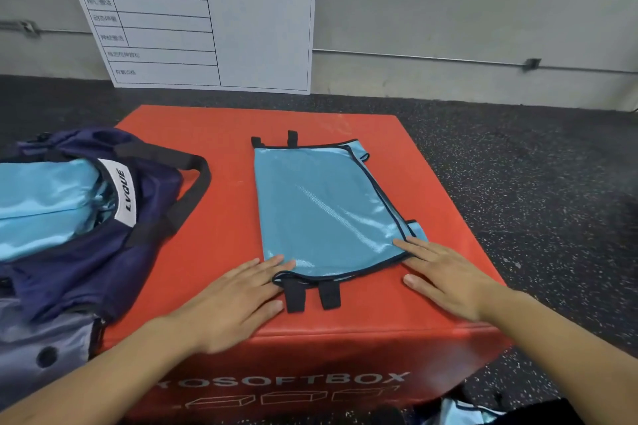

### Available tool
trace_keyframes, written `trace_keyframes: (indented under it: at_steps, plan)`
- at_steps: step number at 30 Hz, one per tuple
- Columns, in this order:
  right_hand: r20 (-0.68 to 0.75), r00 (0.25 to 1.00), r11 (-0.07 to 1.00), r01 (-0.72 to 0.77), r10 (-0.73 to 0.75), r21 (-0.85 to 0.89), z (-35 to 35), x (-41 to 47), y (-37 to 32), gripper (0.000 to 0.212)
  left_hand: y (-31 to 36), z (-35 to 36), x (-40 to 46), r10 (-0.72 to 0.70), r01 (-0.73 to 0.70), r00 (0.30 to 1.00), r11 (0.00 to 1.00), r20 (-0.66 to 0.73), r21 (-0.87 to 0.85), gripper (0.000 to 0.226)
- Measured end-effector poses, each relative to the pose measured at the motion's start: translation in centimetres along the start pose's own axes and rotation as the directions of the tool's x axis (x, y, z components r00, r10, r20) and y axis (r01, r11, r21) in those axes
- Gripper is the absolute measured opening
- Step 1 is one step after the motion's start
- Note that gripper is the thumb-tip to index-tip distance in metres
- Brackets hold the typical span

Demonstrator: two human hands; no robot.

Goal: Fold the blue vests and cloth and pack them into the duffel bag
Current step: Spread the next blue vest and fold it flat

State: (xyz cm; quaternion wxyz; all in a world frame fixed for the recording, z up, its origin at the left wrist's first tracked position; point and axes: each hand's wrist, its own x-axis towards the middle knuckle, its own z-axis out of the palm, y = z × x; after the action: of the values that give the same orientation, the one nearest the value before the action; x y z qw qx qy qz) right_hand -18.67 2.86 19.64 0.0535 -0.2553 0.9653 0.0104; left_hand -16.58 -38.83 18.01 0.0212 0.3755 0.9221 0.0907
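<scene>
From the head view I see a blue vest (321,207) lying flat and folded in the middle of the frame, on top of a red soft box (228,134) that fills the centre and lower part of the picture; the vest has dark piping along its edges and short black straps (312,295) sticking out at its near edge, with two more at its far edge. My left hand (234,300) lies palm down at lower centre, fingers straight and spread a little, the fingertips resting on the near left corner of the vest; it grips nothing. My right hand (445,272) lies palm down at lower right, fingers straight and close together, the fingertips touching the near right corner of the vest, thumb on the red surface; it pinches nothing either. At the left edge of the frame sits the duffel bag (103,252), dark navy with a white label, its mouth open; shiny blue cloth (45,203) already lies inside it; a black carry strap (193,183) loops out from the bag onto the box. At the bottom right edge I can make out a scrap of more blue fabric (462,411), mostly cut off by the frame. In the upper left a white chart board (255,28) leans against the grey wall; the floor around the box is dark and speckled.
</scene>
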Motion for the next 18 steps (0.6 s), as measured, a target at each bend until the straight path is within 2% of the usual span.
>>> trace_keyframes:
  at_steps: [8, 10, 15, 18]
  plan:
    - [-0.018, 0.997, 0.996, -0.08, 0.08, 0.025, 0.0, 0.9, 0.5, 0.085, -0.7, -0.9, -1.2, -0.061, 0.061, 0.998, 0.991, 0.003, -0.122, 0.082]
    - [-0.017, 0.997, 0.996, -0.081, 0.082, 0.02, -0.1, 1.0, 0.2, 0.087, -1.0, -1.2, -2.1, -0.082, 0.08, 0.997, 0.986, -0.006, -0.146, 0.078]
    - [-0.024, 0.999, 0.999, -0.021, 0.022, 0.025, -0.4, 1.3, -3.0, 0.078, -2.4, -2.7, -5.2, -0.108, 0.105, 0.994, 0.961, 0.001, -0.255, 0.037]
    - [-0.061, 0.997, 0.997, 0.055, -0.052, 0.054, -0.6, 1.3, -5.5, 0.07, -3.4, -3.2, -7.7, -0.201, 0.204, 0.979, 0.924, 0.043, -0.324, 0.048]
